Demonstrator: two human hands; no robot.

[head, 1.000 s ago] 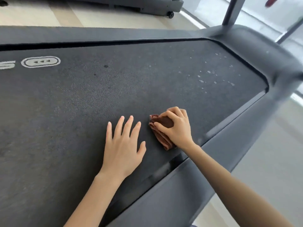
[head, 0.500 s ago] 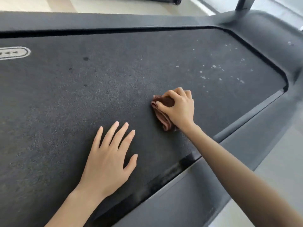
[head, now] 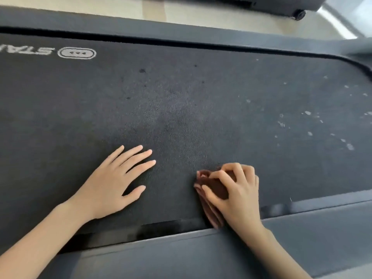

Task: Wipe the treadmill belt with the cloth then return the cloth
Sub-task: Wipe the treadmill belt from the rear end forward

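Observation:
The dark treadmill belt [head: 181, 101] fills most of the head view. A folded brown cloth [head: 211, 190] lies on the belt near its front edge, and my right hand [head: 235, 194] presses down on it with curled fingers gripping it. My left hand [head: 116, 182] rests flat on the belt to the left of the cloth, fingers spread, holding nothing. White specks [head: 308, 125] dot the belt at the right. A white logo [head: 76, 53] is printed at the far left.
A grey side rail [head: 221, 254] runs along the near edge under my forearms. Another rail [head: 181, 31] borders the far edge. Beyond it lies light flooring and the base of a second machine with a wheel [head: 300, 14].
My right hand has pulled the cloth back toward the near rail. The view has swung, so the belt now lies nearly level across the frame. My left hand stays flat on the belt.

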